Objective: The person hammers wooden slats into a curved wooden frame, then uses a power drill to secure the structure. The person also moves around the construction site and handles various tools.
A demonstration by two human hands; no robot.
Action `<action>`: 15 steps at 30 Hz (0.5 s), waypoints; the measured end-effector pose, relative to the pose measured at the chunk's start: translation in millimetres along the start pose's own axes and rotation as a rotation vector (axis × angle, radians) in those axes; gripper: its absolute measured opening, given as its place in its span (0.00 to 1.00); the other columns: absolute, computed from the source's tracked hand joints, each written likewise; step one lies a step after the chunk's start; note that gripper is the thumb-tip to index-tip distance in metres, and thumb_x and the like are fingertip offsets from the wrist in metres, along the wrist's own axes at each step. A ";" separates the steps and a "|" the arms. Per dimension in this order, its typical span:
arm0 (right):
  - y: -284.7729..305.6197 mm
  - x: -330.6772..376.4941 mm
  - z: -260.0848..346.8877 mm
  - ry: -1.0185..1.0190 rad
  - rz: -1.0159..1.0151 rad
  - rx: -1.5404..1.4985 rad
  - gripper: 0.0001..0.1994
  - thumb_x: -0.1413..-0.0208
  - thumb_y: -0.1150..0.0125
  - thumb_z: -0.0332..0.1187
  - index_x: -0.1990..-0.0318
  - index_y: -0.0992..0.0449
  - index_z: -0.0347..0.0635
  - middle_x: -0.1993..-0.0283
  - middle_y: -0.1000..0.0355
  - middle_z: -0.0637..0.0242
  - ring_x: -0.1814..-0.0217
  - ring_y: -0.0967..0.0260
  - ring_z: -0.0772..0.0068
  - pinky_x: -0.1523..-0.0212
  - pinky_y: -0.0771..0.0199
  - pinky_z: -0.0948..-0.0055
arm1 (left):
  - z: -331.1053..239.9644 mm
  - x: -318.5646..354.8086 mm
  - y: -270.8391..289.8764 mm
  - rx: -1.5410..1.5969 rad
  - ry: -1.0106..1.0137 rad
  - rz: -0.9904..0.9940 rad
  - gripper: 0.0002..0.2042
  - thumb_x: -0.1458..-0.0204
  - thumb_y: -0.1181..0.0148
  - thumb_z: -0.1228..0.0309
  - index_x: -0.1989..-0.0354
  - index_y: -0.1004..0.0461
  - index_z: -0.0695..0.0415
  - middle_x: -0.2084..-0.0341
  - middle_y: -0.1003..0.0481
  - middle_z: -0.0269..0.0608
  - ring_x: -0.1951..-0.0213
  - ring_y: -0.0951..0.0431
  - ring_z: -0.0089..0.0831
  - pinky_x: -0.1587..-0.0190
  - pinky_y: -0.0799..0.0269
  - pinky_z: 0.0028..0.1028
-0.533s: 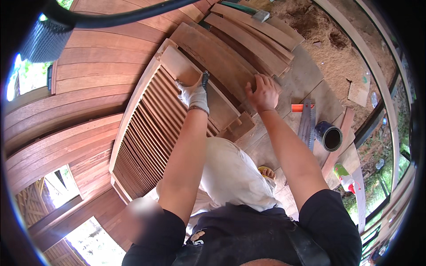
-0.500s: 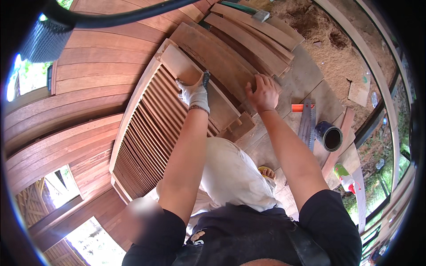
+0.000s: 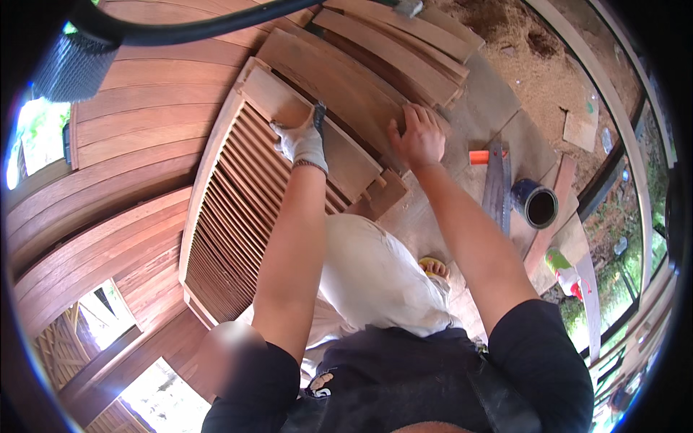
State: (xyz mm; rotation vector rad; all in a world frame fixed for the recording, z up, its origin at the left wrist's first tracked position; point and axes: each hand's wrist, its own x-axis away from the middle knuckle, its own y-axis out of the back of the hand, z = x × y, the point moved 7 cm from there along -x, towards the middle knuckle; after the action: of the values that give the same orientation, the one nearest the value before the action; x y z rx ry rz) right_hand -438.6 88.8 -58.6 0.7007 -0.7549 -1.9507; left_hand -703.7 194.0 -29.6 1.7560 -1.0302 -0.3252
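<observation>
A louvered wooden panel (image 3: pixel 228 198) lies at an angle in front of me, its many thin slats set in a frame. My left hand (image 3: pixel 300 142), in a pale glove with dark fingertips, rests on the panel's wide end rail (image 3: pixel 350 160), thumb and fingers spread. Bare, my right hand (image 3: pixel 420 138) reaches farther right and lies palm down on the end of a wide brown plank (image 3: pixel 328 78), its fingers stretched out. Beyond that plank, several more boards (image 3: pixel 393 50) are laid side by side. A short wooden piece (image 3: pixel 384 193) sits by the rail's near corner.
Right of my right arm are a toothed saw blade (image 3: pixel 497 191), an orange item (image 3: pixel 478 156), an open dark can (image 3: pixel 521 196) and a green-and-white bottle (image 3: pixel 561 268) with a red top. A plank wall (image 3: pixel 137 119) rises at left. Sawdust (image 3: pixel 520 79) covers ground at far right.
My view has tilted slightly, so the panel, planks and both hands appear a little farther up and left. Both hands keep about the same places on the wood.
</observation>
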 end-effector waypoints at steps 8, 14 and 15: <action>-1.5 2.1 -0.8 0.017 -0.046 -0.003 0.18 0.46 0.38 0.43 0.53 0.22 0.42 0.48 0.24 0.61 0.43 0.27 0.57 0.42 0.26 0.59 | -9.9 20.2 3.1 -0.091 0.077 -0.026 0.67 0.72 0.21 0.37 0.24 0.56 0.49 0.33 0.46 0.62 0.35 0.37 0.59 0.36 0.34 0.52; -3.0 3.6 -1.2 0.020 -0.104 -0.005 0.16 0.48 0.37 0.43 0.56 0.22 0.43 0.50 0.24 0.62 0.45 0.27 0.57 0.44 0.27 0.57 | -9.0 19.2 3.4 -0.100 0.031 -0.047 0.67 0.71 0.24 0.34 0.24 0.55 0.53 0.34 0.45 0.62 0.34 0.38 0.57 0.37 0.33 0.50; -2.6 5.0 -2.0 0.002 -0.098 -0.002 0.17 0.48 0.37 0.43 0.56 0.22 0.43 0.50 0.24 0.62 0.45 0.27 0.58 0.44 0.27 0.58 | -8.4 20.5 2.1 -0.134 0.019 -0.048 0.67 0.71 0.25 0.33 0.24 0.55 0.53 0.34 0.45 0.62 0.34 0.38 0.57 0.37 0.33 0.50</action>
State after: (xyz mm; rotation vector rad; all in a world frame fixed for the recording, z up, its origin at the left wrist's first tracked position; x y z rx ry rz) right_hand -440.8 84.9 -62.7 0.7503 -0.7290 -2.0391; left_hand -687.2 183.4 -19.2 1.6618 -0.9318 -0.3979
